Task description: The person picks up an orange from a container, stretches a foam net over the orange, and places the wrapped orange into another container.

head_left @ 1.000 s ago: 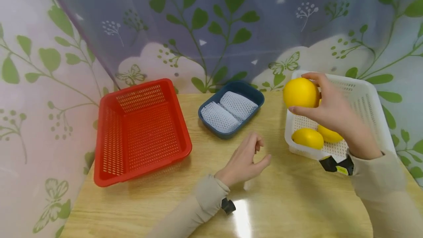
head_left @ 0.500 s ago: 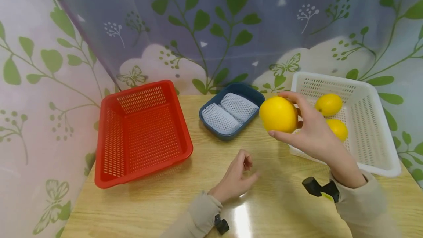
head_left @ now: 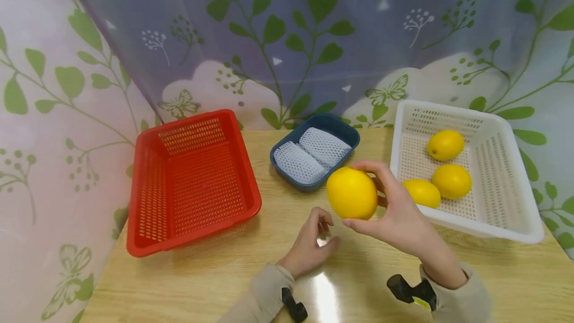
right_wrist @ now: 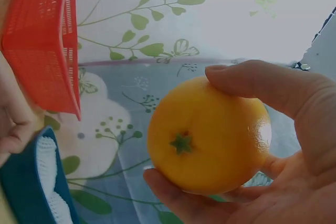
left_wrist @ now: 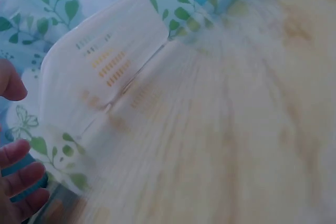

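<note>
My right hand (head_left: pixel 396 213) holds an orange (head_left: pixel 352 193) between thumb and fingers, above the table left of the white basket. Close up in the right wrist view, the orange (right_wrist: pixel 205 137) shows a small green star-shaped stem end. My left hand (head_left: pixel 310 245) hangs just left of it, its fingers loosely bent and holding nothing. Behind both hands is a dark blue tray (head_left: pixel 280 166) with two white foam net sleeves (head_left: pixel 325 146) lying side by side. The white basket (head_left: pixel 506 183) at the right holds several yellow fruits (head_left: pixel 451 181).
A red plastic basket (head_left: pixel 204 188) with nothing in it stands at the left of the wooden table (head_left: pixel 215 283). A patterned curtain (head_left: pixel 251 39) hangs behind the table. The left wrist view is blurred.
My right hand has carried the orange out from over the white basket, leftward and nearer to me. My left hand has drawn back slightly to the left.
</note>
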Tool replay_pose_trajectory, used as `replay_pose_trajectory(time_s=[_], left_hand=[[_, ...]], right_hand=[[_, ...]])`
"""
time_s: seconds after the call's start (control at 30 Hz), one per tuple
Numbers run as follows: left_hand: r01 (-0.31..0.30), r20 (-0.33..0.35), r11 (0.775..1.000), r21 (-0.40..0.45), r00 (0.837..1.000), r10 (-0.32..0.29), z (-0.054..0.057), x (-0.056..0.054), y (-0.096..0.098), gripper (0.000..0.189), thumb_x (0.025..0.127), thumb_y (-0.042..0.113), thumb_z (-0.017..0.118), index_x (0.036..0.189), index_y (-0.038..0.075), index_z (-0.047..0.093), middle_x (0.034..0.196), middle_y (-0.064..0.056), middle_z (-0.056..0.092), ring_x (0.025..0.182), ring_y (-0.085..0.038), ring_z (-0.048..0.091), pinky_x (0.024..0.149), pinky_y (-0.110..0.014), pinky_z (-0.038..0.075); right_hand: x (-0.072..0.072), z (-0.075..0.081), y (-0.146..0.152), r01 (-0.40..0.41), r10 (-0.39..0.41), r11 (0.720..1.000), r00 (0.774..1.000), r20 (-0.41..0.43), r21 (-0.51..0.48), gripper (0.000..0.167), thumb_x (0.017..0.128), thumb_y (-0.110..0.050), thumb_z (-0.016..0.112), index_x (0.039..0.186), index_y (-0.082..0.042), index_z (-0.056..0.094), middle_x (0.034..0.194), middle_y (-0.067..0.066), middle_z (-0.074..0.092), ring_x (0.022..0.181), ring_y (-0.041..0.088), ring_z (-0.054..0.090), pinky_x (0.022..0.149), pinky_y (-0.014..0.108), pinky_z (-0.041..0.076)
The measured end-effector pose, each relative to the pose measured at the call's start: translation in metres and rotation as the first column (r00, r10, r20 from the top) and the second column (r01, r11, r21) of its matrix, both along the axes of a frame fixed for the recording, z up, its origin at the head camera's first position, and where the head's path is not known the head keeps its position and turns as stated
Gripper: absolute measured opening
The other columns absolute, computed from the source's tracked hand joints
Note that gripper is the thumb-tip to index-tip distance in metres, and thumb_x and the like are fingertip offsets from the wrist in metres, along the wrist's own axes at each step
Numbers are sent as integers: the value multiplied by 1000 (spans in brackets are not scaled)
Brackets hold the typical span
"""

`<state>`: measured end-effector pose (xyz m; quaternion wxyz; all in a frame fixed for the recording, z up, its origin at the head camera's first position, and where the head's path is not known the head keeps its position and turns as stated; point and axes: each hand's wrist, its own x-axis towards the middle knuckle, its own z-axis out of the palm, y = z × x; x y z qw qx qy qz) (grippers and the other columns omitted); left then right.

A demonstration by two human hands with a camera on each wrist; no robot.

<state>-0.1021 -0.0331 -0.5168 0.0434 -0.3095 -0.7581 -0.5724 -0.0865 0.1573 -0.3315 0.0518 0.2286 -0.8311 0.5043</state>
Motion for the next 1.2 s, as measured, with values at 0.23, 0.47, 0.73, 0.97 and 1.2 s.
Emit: replay_pose_trajectory(time_s=[0.23,0.47,0.73,0.97,1.2], left_hand=[[-27,-8,1000,-8,1000,27,-3,-3,-4,58,81,5,71,127,8,37,113,-10,51,93,-24,53,82,-33,50],[-39,-53,999,-10,998,38,-6,-3,-5,78,80,7,74,140,11,24,118,-7,51,94,-16,52,82,-29,48],[-70,38,997,-37,997,71,-8,1,-5,91,78,7,80,145,16,20,135,-6,47,91,-17,53,84,-28,46],[-46,-15,998,-41,999,45,-8,2,-5,99,70,2,81,146,13,18,138,-12,46,118,-22,54,103,-38,44],[-59,-83,996,-73,995,53,-11,-2,-6,106,66,5,86,148,13,19,144,-11,42,123,-23,52,104,-39,43]], right_hand=[[-2,-26,-2,-21,25,998,997,67,-66,87,66,5,87,138,-7,40,141,6,43,115,25,54,88,38,52],[-4,-54,-6,-34,50,994,985,162,-102,86,68,1,87,139,-8,40,140,9,43,115,31,53,87,48,49],[-3,-86,-9,-29,60,992,966,251,-126,79,70,-6,87,136,-9,44,138,13,44,111,36,53,84,46,48],[-2,-107,-10,-52,81,993,955,287,-108,79,71,-11,87,139,-15,47,135,8,52,110,33,54,82,44,50],[-4,-120,-15,-31,24,999,981,192,33,81,72,-15,86,144,-16,49,135,9,55,105,25,54,83,40,48]])
